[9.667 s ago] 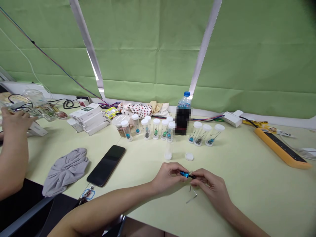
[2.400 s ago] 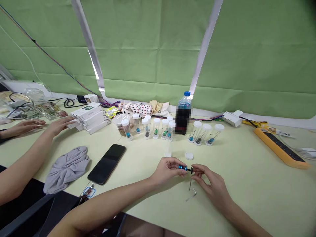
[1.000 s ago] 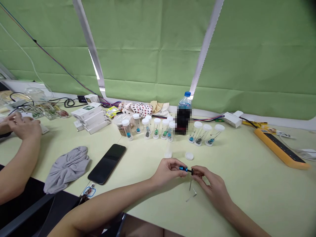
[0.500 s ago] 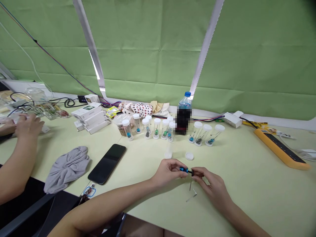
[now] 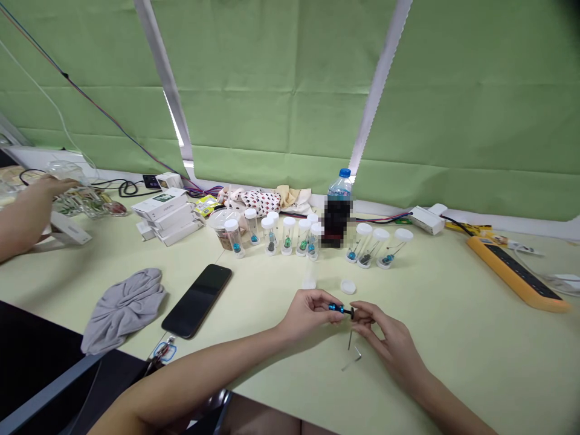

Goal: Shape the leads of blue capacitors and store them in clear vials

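My left hand [image 5: 308, 315] pinches a small blue and black cylindrical part [image 5: 336, 308] between thumb and fingers. A thin black stem ends in a black disc facing right. At that disc, my right hand [image 5: 385, 332] has its thumb and fingertips closed; the exact contact is partly hidden. Below the hands, a thin metal rod [image 5: 350, 340] shows; whether it lies on the table I cannot tell. A small L-shaped hex key [image 5: 357, 356] rests on the table. Beyond my hands are a loose white cap [image 5: 348, 287] and a clear tube [image 5: 309, 279].
Several capped clear tubes [image 5: 287, 235] holding coloured parts stand in a row, near a blue-capped bottle [image 5: 342, 184]. To the left are a phone [image 5: 197, 300], grey cloth [image 5: 127, 308] and white boxes [image 5: 165, 211]. An orange power strip [image 5: 516, 275] lies right. Another person's hand [image 5: 40, 193] reaches in far left.
The blue and black part has shifted slightly left and up, and its disc shows more clearly beside my right fingertips. The other person's arm has moved farther up the table, exposing a white box.
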A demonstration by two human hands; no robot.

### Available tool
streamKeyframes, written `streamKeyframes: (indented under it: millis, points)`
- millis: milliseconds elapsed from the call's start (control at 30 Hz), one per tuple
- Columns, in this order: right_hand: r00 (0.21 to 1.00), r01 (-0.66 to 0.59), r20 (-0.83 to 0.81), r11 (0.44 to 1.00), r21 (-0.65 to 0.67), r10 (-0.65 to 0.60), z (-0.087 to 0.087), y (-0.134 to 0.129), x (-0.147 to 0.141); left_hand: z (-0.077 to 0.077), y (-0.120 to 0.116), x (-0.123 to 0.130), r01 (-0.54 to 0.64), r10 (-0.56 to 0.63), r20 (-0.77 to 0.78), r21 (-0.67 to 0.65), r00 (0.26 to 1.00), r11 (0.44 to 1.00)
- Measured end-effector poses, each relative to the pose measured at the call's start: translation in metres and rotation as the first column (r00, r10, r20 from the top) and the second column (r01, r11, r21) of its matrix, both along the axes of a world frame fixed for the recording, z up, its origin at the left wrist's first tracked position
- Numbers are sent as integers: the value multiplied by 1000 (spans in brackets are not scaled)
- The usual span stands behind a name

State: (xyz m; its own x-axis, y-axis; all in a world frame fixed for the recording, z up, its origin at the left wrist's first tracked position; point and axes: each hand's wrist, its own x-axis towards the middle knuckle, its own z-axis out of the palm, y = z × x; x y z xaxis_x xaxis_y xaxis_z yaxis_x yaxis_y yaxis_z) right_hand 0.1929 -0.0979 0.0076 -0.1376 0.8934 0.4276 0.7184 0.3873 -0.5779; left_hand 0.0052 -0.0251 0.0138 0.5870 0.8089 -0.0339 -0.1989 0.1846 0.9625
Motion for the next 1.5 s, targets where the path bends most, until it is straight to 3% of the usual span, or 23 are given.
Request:
streamKeyframes:
  millis: [267, 933, 1500]
  points:
    - [999, 8, 34, 993, 119, -12, 2, 1, -3, 2, 0, 0, 10, -10, -12, 24, 1000, 1000]
    - [1000, 11, 7, 998, 69, -11, -2, -1, -1, -2, -3, 1, -7, 7, -45, 0, 999, 1000]
    - [999, -53, -1, 987, 154, 54, 2, 0, -3, -5, -3, 2, 19, -19, -35, -3, 999, 1000]
